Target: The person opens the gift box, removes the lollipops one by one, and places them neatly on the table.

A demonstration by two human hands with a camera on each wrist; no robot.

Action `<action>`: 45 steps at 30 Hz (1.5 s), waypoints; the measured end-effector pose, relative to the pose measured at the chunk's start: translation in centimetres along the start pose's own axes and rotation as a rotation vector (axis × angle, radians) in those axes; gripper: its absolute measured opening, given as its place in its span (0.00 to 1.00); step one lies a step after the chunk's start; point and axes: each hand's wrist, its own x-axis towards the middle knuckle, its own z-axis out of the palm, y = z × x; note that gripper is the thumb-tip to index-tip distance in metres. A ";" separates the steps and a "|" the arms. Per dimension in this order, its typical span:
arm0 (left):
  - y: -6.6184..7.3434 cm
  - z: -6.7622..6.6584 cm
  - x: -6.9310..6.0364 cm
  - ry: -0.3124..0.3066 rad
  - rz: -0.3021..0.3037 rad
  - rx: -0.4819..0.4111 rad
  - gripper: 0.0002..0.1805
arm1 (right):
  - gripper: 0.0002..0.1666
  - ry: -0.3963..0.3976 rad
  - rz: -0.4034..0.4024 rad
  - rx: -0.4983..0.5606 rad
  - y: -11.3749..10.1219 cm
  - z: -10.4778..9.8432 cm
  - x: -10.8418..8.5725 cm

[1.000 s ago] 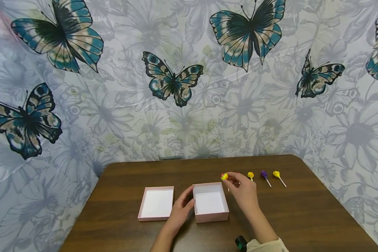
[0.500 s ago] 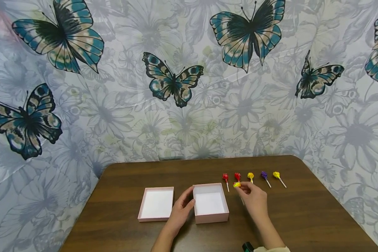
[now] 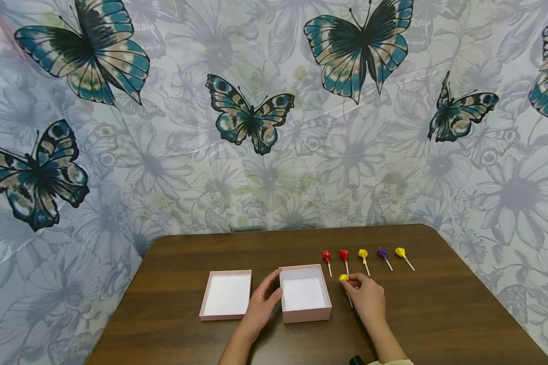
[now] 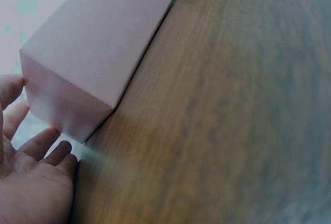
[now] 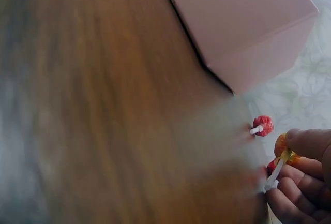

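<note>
My right hand [image 3: 367, 299] pinches a yellow lollipop [image 3: 344, 278] near its head, just right of the pink box. In the right wrist view the thumb and fingers hold that yellow-wrapped lollipop [image 5: 282, 145], white stick angled down. The open pink box [image 3: 307, 316] has a white inside with nothing in it. My left hand [image 3: 261, 304] touches the box's left side with loosely extended fingers. The left wrist view has the fingertips against the pink wall [image 4: 67, 100], the palm [image 4: 36, 182] apart from it.
Behind my right hand lies a row of lollipops: a red one [image 3: 326, 255], another red [image 3: 344, 254], a yellow [image 3: 363, 253], a purple [image 3: 382, 252] and a yellow [image 3: 400, 252]. A shallow pink lid [image 3: 226, 296] with white inside lies left of the box on the brown table [image 3: 164, 304].
My right hand has carried the yellow lollipop from beside the leftmost red lollipop to the right and nearer the front, uncovering both red ones. The left hand and box stay put.
</note>
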 end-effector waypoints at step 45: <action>0.0 -0.1 0.0 -0.005 0.011 -0.003 0.29 | 0.14 -0.029 -0.018 -0.093 0.4 1.0 -0.1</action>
